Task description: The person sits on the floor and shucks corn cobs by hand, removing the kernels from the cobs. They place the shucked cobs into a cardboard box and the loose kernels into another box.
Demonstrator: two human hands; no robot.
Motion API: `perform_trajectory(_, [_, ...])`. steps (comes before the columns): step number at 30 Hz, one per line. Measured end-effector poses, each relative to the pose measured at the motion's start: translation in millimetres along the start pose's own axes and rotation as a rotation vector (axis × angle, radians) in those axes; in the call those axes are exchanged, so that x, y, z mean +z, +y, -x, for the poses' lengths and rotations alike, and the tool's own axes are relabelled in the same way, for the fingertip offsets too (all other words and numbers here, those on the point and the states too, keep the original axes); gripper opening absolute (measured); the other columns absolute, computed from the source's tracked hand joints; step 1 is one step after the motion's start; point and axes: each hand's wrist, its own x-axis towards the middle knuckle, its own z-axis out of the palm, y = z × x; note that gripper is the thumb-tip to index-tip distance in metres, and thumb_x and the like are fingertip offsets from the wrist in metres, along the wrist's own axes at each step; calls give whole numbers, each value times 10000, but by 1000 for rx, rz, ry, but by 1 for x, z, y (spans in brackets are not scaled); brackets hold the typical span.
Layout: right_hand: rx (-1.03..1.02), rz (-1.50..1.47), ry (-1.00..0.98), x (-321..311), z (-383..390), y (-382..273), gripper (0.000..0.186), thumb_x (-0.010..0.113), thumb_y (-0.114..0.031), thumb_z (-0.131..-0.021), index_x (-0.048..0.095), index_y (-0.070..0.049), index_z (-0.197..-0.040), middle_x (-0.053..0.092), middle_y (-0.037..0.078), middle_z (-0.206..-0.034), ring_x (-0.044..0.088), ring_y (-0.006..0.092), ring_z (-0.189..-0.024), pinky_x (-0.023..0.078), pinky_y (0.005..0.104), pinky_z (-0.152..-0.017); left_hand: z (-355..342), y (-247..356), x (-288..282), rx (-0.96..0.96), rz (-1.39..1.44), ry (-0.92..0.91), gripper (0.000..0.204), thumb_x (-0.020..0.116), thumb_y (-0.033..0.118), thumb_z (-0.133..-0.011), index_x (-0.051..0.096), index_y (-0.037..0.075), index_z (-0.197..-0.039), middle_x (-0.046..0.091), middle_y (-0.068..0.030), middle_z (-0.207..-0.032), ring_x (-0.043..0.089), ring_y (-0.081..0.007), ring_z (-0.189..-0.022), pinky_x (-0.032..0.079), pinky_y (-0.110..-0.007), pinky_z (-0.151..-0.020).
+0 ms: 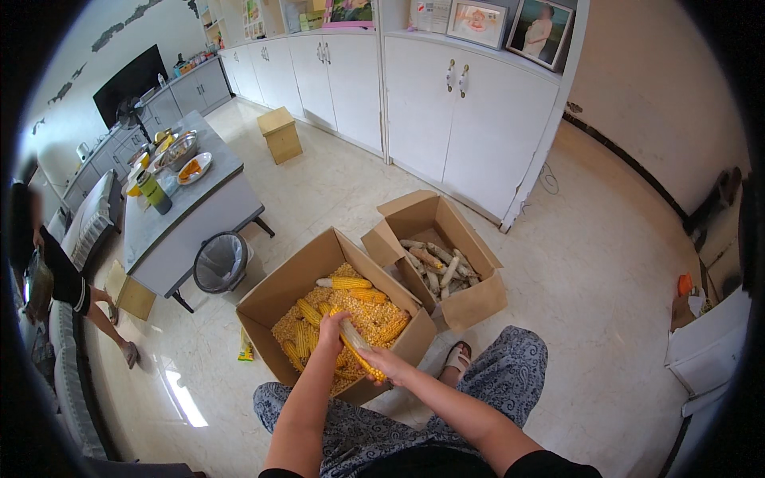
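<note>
An ear of corn (351, 338), partly stripped to its pale cob with yellow kernels along its sides, is held over a cardboard box (275, 287). My left hand (330, 328) is closed round its far end. Lower down, my right hand (386, 364) grips the near end. Loose yellow kernels (362, 316) fill the box beneath, with several whole ears (307, 312) lying on them. To the right, touching or very near the first box, a smaller cardboard box (478, 307) with open flaps holds bare cobs (448, 275).
A bin with a liner (221, 263) stands left of the box, beside a grey table (195, 191) bearing bowls and a green bottle (154, 193). White cabinets (470, 111) line the back. A wooden stool (280, 135) sits before them. Another person (60, 275) stands far left.
</note>
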Motion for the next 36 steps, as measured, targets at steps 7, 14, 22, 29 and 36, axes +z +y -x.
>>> perform_trajectory(7, [60,-137,-68,-1,0,-4,445,469,-429,-895,379,-115,-1198,542,29,-888,460,65,-526,371,194,-376,-10,-5,-20,-31,153,-81,429,554,67,-772,353,20,-1148,515,-160,-821,558,-304,-709,500,-477,-594])
perform_trajectory(14, [43,5,-14,3,-5,-1,431,475,-398,-900,380,-109,-1205,558,38,-894,464,68,-520,370,197,-365,-21,-11,-25,29,-1,-47,286,556,113,-802,445,16,-1047,535,-157,-784,565,-307,-674,503,-454,-586])
perform_trajectory(22, [94,-179,-55,3,-1,-15,399,478,-398,-899,412,-130,-1187,552,30,-891,448,70,-511,347,185,-380,-10,5,-29,-84,256,-192,303,570,119,-825,420,32,-1073,534,-136,-853,569,-287,-740,503,-449,-657])
perform_trajectory(29, [82,-134,-43,3,-7,-12,372,474,-406,-901,432,-130,-1147,546,24,-887,439,64,-522,338,182,-390,-1,2,-23,102,83,-130,266,581,128,-832,452,46,-1050,553,-105,-879,564,-268,-804,493,-423,-711])
perform_trajectory(36, [78,-228,-132,-4,-11,-14,400,480,-405,-900,410,-131,-1183,527,21,-858,428,58,-530,335,176,-398,-6,6,-26,-9,208,-164,297,542,208,-880,446,41,-1106,544,-76,-949,548,-216,-851,475,-369,-752])
